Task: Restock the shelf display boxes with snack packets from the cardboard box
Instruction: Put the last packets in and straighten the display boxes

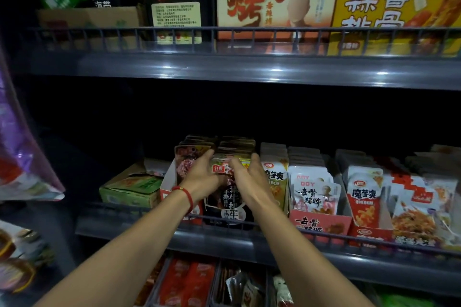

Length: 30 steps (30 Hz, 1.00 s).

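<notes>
**Two hands on one stack of packets**

Two hands met at the middle shelf [249, 239], both closed around the same bundle of snack packets [225, 169]. The left hand [202, 177] curled its fingers over the bundle's left edge, and the right hand [245, 174] pinched its right edge from the other side, so the grip was nearly closed with only the packets' width between the palms. A red cord bracelet [187, 195] sat on the left wrist.

Directly below the grip stood the dark display box [228, 209], where the bundle seemed to be going. Just left of the grip rose a row of packets with a meat picture [189, 157]; just right of it stood green-fronted packets [275, 182], and farther right a red display box [321, 222] holding white pouches.

Judged by their look, the packets were light, thin and glossy, so they would likely slide against each other and fan out if squeezed loosely. Holding them by both side edges, as here, probably suited them best. No cardboard supply box could be identified with certainty.
</notes>
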Each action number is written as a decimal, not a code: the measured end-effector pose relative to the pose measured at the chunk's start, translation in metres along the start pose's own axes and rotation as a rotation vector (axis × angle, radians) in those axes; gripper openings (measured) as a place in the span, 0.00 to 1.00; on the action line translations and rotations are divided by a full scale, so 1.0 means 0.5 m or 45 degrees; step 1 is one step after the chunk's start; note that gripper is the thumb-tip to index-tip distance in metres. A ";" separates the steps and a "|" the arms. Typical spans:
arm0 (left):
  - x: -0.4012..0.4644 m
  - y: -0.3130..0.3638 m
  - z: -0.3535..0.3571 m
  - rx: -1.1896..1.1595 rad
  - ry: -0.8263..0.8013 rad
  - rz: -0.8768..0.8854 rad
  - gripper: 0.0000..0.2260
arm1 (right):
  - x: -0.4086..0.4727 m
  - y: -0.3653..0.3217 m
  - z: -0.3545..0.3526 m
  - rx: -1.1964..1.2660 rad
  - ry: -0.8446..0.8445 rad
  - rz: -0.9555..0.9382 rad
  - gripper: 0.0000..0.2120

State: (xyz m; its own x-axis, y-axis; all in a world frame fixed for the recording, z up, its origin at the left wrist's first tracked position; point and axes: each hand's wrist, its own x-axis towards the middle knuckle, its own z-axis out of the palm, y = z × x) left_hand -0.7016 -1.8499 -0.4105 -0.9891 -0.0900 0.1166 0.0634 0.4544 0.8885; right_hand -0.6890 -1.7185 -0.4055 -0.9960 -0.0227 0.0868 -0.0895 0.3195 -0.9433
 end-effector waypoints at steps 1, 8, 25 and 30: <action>0.003 -0.001 -0.001 0.028 0.001 0.008 0.38 | 0.002 0.000 -0.002 -0.001 -0.005 0.004 0.38; 0.021 0.000 0.007 0.146 0.014 0.073 0.25 | 0.022 -0.031 0.012 0.040 0.051 0.058 0.36; 0.003 -0.028 0.007 0.104 0.067 0.241 0.27 | -0.010 0.011 -0.003 -0.112 -0.147 -0.064 0.38; -0.007 -0.027 0.003 0.195 0.116 0.259 0.29 | -0.010 0.014 -0.010 -0.261 -0.149 -0.140 0.39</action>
State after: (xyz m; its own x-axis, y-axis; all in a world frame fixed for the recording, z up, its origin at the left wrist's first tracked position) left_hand -0.6992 -1.8543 -0.4239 -0.9415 -0.0593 0.3318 0.2321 0.5997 0.7658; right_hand -0.6848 -1.7113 -0.4107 -0.9754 -0.1734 0.1361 -0.2057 0.4944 -0.8445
